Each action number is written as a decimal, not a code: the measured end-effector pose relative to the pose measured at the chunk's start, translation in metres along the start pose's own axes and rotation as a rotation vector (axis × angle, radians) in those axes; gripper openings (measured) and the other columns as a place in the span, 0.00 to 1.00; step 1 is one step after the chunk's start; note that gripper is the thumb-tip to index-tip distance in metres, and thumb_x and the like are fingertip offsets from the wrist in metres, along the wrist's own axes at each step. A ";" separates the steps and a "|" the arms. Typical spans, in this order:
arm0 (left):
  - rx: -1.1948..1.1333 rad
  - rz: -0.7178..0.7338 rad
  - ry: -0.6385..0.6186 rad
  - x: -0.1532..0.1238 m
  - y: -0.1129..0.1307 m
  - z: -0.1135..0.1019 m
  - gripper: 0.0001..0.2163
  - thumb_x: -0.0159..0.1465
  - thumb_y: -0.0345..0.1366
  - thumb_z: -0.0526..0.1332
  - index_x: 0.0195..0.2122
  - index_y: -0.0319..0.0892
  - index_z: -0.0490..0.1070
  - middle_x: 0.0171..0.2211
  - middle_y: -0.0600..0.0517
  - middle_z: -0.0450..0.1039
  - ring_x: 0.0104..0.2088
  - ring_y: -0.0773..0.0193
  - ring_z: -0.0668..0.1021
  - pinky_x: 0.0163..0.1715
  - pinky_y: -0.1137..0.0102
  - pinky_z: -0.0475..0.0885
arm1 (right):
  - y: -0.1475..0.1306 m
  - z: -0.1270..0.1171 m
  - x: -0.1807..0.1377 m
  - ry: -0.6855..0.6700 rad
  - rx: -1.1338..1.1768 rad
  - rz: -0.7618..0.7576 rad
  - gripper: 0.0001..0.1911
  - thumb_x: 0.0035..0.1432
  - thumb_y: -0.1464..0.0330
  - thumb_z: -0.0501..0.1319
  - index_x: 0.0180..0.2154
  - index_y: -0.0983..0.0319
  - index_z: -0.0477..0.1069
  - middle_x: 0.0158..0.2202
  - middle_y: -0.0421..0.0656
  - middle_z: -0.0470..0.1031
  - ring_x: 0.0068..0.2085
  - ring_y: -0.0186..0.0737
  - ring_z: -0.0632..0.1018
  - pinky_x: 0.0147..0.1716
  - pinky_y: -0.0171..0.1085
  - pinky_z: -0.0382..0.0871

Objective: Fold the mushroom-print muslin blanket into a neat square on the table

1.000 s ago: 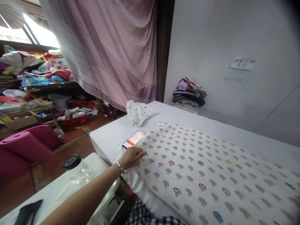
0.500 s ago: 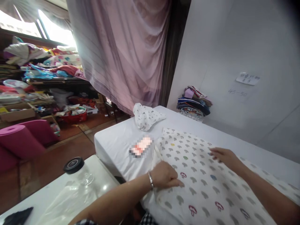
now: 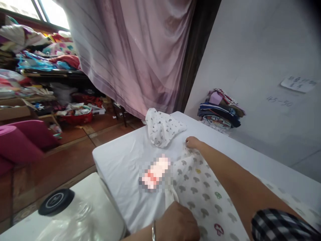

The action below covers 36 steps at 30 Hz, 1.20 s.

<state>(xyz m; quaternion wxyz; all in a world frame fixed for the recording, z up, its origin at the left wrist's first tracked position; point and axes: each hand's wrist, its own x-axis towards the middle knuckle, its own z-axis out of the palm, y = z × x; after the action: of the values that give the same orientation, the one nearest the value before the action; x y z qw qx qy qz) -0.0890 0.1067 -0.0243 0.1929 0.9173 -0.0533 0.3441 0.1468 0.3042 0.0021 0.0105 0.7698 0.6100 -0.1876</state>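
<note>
A white cloth with a mushroom print (image 3: 207, 182) lies spread over the white-covered table (image 3: 120, 160). My left hand (image 3: 182, 221), with a silver bracelet at the wrist, is closed on the cloth's near left edge, which bunches up above the knuckles. Reaching farther out, my right hand (image 3: 193, 142) pinches the cloth's far corner. A crumpled white cloth with small dark prints (image 3: 163, 129) rests just beyond that corner. Left of the mushroom cloth lies a pixelated phone-shaped object (image 3: 155, 172).
At lower left, a white surface (image 3: 100, 201) carries a black-lidded clear jar (image 3: 56, 202). Folded fabrics (image 3: 220, 110) are stacked by the wall. A pink curtain (image 3: 140, 50) hangs behind, with pink rolled mats (image 3: 22, 144) on the floor at left.
My right hand has moved forward and left, from the middle of the cloth to its far corner, and has closed there. My view has shifted, with my left hand now lower in it.
</note>
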 end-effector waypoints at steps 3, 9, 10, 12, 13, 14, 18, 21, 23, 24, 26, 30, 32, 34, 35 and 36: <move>-0.039 -0.008 0.015 -0.004 -0.006 -0.012 0.22 0.67 0.38 0.35 0.16 0.41 0.48 0.14 0.55 0.57 0.18 0.70 0.60 0.18 0.72 0.54 | 0.002 -0.004 0.013 -0.042 0.031 0.042 0.07 0.52 0.69 0.62 0.34 0.66 0.72 0.33 0.44 0.75 0.36 0.37 0.76 0.40 0.39 0.69; 0.078 -0.042 0.012 -0.004 -0.019 -0.046 0.24 0.67 0.43 0.34 0.16 0.41 0.51 0.14 0.54 0.58 0.18 0.69 0.60 0.19 0.69 0.52 | 0.014 -0.045 0.043 0.236 0.262 0.161 0.12 0.56 0.73 0.54 0.43 0.68 0.68 0.26 0.47 0.76 0.24 0.35 0.76 0.24 0.30 0.68; 0.124 -0.069 0.019 -0.004 -0.023 -0.049 0.24 0.67 0.46 0.36 0.17 0.41 0.53 0.15 0.54 0.59 0.18 0.69 0.60 0.19 0.69 0.51 | 0.016 -0.051 0.047 0.292 0.312 0.179 0.14 0.57 0.73 0.52 0.45 0.69 0.66 0.28 0.48 0.76 0.24 0.35 0.76 0.23 0.30 0.68; 0.211 -0.120 0.009 -0.005 -0.029 -0.049 0.24 0.64 0.52 0.41 0.17 0.41 0.56 0.15 0.54 0.61 0.18 0.69 0.62 0.19 0.69 0.50 | 0.019 -0.055 0.053 0.368 0.408 0.204 0.15 0.58 0.74 0.50 0.47 0.69 0.63 0.29 0.49 0.76 0.23 0.33 0.75 0.22 0.29 0.68; 0.241 -0.144 -0.005 -0.007 -0.032 -0.048 0.24 0.63 0.54 0.43 0.18 0.41 0.58 0.15 0.54 0.62 0.18 0.69 0.63 0.19 0.69 0.50 | 0.021 -0.052 0.055 0.389 0.452 0.211 0.15 0.57 0.74 0.50 0.47 0.69 0.63 0.29 0.49 0.76 0.23 0.33 0.75 0.21 0.29 0.68; 0.260 -0.165 -0.023 -0.008 -0.035 -0.046 0.24 0.62 0.54 0.45 0.18 0.41 0.59 0.16 0.54 0.63 0.19 0.69 0.63 0.19 0.69 0.50 | 0.022 -0.047 0.056 0.401 0.494 0.213 0.15 0.57 0.75 0.51 0.46 0.69 0.63 0.29 0.48 0.75 0.22 0.33 0.75 0.21 0.29 0.69; 0.269 -0.213 -0.072 -0.017 -0.039 -0.037 0.24 0.62 0.54 0.45 0.18 0.41 0.59 0.16 0.54 0.64 0.18 0.68 0.65 0.19 0.69 0.49 | 0.023 -0.013 0.058 0.404 0.645 0.213 0.14 0.55 0.76 0.52 0.45 0.69 0.64 0.29 0.48 0.75 0.24 0.33 0.76 0.22 0.30 0.71; 0.253 -0.220 -0.095 -0.022 -0.040 -0.035 0.24 0.62 0.54 0.43 0.19 0.41 0.60 0.17 0.53 0.65 0.18 0.68 0.65 0.19 0.69 0.49 | 0.023 0.006 0.056 0.388 0.728 0.213 0.16 0.53 0.76 0.53 0.46 0.69 0.64 0.32 0.49 0.75 0.27 0.34 0.76 0.24 0.30 0.72; 0.243 -0.224 -0.110 -0.024 -0.041 -0.035 0.25 0.62 0.55 0.42 0.19 0.41 0.60 0.17 0.53 0.65 0.19 0.68 0.65 0.19 0.69 0.50 | 0.022 0.011 0.052 0.382 0.764 0.190 0.20 0.52 0.75 0.55 0.49 0.67 0.62 0.40 0.50 0.73 0.30 0.33 0.76 0.26 0.30 0.72; 0.240 -0.228 -0.114 -0.024 -0.041 -0.035 0.25 0.62 0.55 0.42 0.19 0.41 0.60 0.17 0.53 0.65 0.19 0.68 0.65 0.19 0.69 0.50 | 0.022 0.011 0.048 0.385 0.774 0.171 0.23 0.52 0.74 0.56 0.51 0.66 0.60 0.45 0.51 0.71 0.32 0.33 0.76 0.28 0.30 0.73; 0.236 -0.233 -0.116 -0.025 -0.042 -0.035 0.25 0.62 0.56 0.42 0.20 0.41 0.60 0.18 0.53 0.66 0.19 0.68 0.66 0.19 0.69 0.51 | 0.021 0.011 0.033 0.388 0.778 0.127 0.27 0.52 0.73 0.56 0.55 0.63 0.57 0.52 0.50 0.66 0.34 0.33 0.77 0.32 0.31 0.73; 0.243 -0.218 -0.095 -0.026 -0.042 -0.036 0.26 0.62 0.55 0.40 0.20 0.41 0.61 0.17 0.52 0.65 0.19 0.68 0.66 0.20 0.70 0.51 | 0.029 0.023 -0.030 0.361 0.727 0.055 0.22 0.53 0.72 0.54 0.51 0.64 0.64 0.48 0.47 0.70 0.43 0.38 0.75 0.45 0.37 0.69; 0.253 -0.202 -0.088 -0.027 -0.042 -0.037 0.25 0.63 0.54 0.41 0.20 0.41 0.61 0.17 0.53 0.65 0.20 0.68 0.66 0.20 0.70 0.51 | 0.043 0.039 -0.079 0.347 0.670 0.016 0.21 0.53 0.70 0.55 0.50 0.62 0.66 0.51 0.46 0.68 0.51 0.42 0.69 0.52 0.39 0.63; 0.270 -0.197 -0.096 -0.029 -0.043 -0.040 0.25 0.63 0.53 0.42 0.19 0.41 0.60 0.17 0.53 0.64 0.20 0.68 0.66 0.20 0.70 0.52 | 0.063 0.061 -0.131 0.320 0.500 -0.050 0.23 0.56 0.62 0.52 0.54 0.57 0.62 0.59 0.43 0.58 0.58 0.44 0.61 0.54 0.43 0.59; 0.283 -0.204 -0.104 -0.029 -0.043 -0.042 0.24 0.63 0.52 0.43 0.18 0.41 0.59 0.17 0.53 0.64 0.20 0.69 0.66 0.21 0.71 0.52 | 0.074 0.072 -0.155 0.317 0.417 -0.064 0.24 0.57 0.60 0.50 0.55 0.56 0.61 0.60 0.42 0.55 0.60 0.44 0.57 0.56 0.44 0.55; 0.301 -0.219 -0.114 -0.029 -0.044 -0.044 0.23 0.63 0.51 0.44 0.18 0.40 0.59 0.17 0.53 0.64 0.20 0.69 0.66 0.21 0.71 0.52 | 0.085 0.082 -0.176 0.313 0.337 -0.057 0.26 0.57 0.57 0.49 0.56 0.56 0.60 0.61 0.41 0.52 0.61 0.44 0.53 0.58 0.45 0.51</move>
<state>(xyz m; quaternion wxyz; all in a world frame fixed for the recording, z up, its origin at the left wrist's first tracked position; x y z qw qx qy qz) -0.1279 0.1633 -0.0274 0.0864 0.9541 0.0880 0.2729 0.1716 0.0975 -0.0389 -0.2184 0.7628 0.5857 -0.1652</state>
